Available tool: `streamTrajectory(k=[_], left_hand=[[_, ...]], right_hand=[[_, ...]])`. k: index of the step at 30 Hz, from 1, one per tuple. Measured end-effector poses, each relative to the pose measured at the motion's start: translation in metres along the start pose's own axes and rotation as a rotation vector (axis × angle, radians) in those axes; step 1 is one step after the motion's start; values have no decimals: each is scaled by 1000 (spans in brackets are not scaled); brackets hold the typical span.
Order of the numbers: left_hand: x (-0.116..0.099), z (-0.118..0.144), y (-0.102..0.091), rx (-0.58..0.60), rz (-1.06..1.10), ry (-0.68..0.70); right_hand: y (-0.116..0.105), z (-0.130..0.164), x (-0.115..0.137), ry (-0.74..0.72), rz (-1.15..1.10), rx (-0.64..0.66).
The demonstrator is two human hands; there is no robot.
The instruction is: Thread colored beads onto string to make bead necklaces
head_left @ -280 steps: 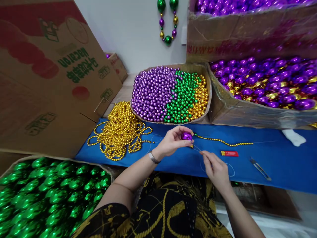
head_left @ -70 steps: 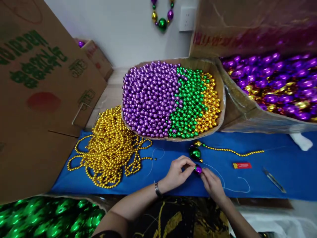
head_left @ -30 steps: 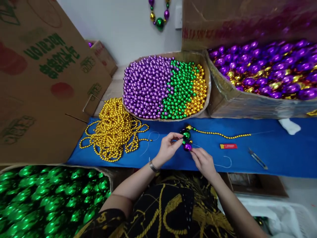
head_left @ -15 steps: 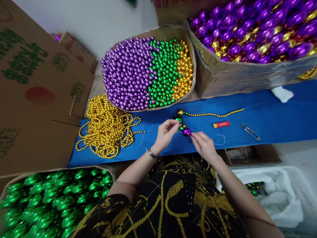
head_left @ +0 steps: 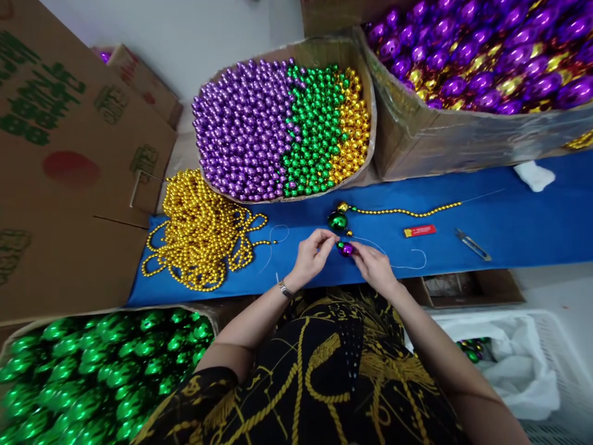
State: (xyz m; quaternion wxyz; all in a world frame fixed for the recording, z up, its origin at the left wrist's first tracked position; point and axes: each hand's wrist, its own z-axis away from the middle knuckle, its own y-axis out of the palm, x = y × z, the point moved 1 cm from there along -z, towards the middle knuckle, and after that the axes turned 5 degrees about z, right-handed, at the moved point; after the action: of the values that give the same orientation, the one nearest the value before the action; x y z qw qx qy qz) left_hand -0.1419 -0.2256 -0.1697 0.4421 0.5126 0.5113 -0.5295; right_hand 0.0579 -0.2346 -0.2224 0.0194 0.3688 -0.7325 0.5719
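My left hand (head_left: 315, 253) pinches at a small green bead (head_left: 340, 245), its thumb and forefinger together. Right beside it is a shiny purple bead (head_left: 345, 250), gripped from the other side by the fingertips of my right hand (head_left: 374, 266). Just beyond my fingers a large green bead (head_left: 338, 220) rests on the blue cloth with a gold bead (head_left: 343, 207) behind it. From there a strand of small gold beads (head_left: 414, 214) runs off to the right. A thin white string (head_left: 377, 247) curls across the cloth near my right hand.
A carton (head_left: 374, 133) of purple, green and gold beads stands behind. Tangled gold strands (head_left: 197, 232) lie left. A red lighter (head_left: 420, 230), thread snips (head_left: 472, 245) and white cloth (head_left: 534, 176) lie right. Larger beads fill boxes at back right (head_left: 417, 148) and lower left (head_left: 214, 318).
Both hands have come slightly toward my body with the purple bead. My left fingers have left the large green bead, and a gap now separates it from the purple one.
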Motion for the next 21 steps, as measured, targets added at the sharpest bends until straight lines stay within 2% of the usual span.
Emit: streamTrajectory(k=[2, 5, 9, 12, 16, 21], left_hand=[[-3, 0, -2, 2, -29, 20], [-14, -2, -4, 17, -145, 117], [-39, -8, -3, 55, -274, 310], [-59, -12, 1, 70, -293, 400], [-65, -14, 7, 65, -220, 364], [-34, -11, 14, 80, 92, 181]], right_hand=[[-2, 0, -1, 4, 17, 37], [-16, -4, 0, 38, 51, 86], [-40, -18, 9, 67, -37, 18], [-45, -29, 18, 31, -137, 9], [-38, -29, 20, 4, -230, 28], [-43, -20, 13, 125, -323, 21]])
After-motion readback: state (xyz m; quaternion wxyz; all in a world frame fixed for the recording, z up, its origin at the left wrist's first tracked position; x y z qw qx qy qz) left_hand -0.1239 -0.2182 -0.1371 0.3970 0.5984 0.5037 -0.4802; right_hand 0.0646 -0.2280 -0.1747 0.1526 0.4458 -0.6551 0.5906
